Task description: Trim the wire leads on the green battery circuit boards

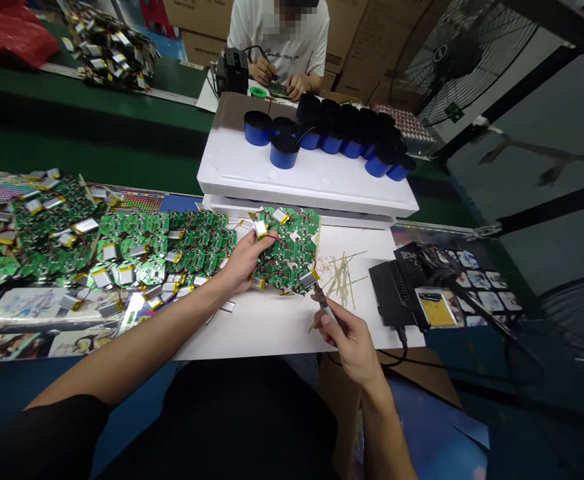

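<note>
My left hand [245, 261] is closed on the left edge of a panel of green circuit boards [292, 247], thumb on top. Small silver battery cells with yellow ends hang on the panel by thin wires; one battery cell [309, 279] sits at its near right corner. My right hand [345, 333] grips a soldering iron [325, 305] like a pen, its dark tip close to that cell. Whether the tip touches anything is too small to tell. Under the panel lies a white work surface [267, 333].
More wired circuit boards [135, 247] are heaped on the left. Pale thin strips [343, 280] lie right of the panel, beside a black box [397, 293] with a cable. Blue-sided black cups [285, 152] stand on a white foam slab [322, 183]. Across the bench, a person [282, 47] works.
</note>
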Motion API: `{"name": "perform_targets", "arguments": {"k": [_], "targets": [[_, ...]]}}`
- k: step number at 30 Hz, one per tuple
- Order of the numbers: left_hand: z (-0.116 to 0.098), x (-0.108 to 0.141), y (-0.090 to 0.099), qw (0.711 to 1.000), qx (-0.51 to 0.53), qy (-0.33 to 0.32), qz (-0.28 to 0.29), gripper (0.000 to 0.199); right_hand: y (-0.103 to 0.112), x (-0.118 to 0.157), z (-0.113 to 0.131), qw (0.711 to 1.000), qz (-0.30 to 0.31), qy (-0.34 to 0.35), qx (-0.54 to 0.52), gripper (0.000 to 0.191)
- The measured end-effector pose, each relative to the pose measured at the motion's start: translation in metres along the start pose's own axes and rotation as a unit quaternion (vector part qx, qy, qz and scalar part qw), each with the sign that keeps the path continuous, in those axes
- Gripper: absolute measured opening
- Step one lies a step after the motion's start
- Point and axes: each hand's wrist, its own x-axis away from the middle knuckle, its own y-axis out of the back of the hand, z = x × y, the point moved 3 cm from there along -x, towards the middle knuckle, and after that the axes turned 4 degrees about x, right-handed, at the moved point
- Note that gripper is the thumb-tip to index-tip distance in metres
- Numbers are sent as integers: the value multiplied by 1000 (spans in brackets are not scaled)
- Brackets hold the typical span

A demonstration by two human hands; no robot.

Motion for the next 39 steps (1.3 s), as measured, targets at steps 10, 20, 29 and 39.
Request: {"name": "perform_targets", "arguments": {"k": [10, 20, 29, 39], "targets": [[-35, 3, 4, 992, -113, 14, 62, 28, 32, 2, -7, 999, -10, -36, -29, 51], [-93, 50, -40, 801, -516, -177, 246, 44, 80, 20, -3, 905, -78, -53, 415, 49], [-109, 64, -72, 649, -563, -401, 318, 21, 73, 19, -13, 976, -169, 40, 132, 50], [-107, 163, -71, 355, -546, -683, 330, 20, 46, -4, 37, 963, -57, 185, -189, 34]]}}
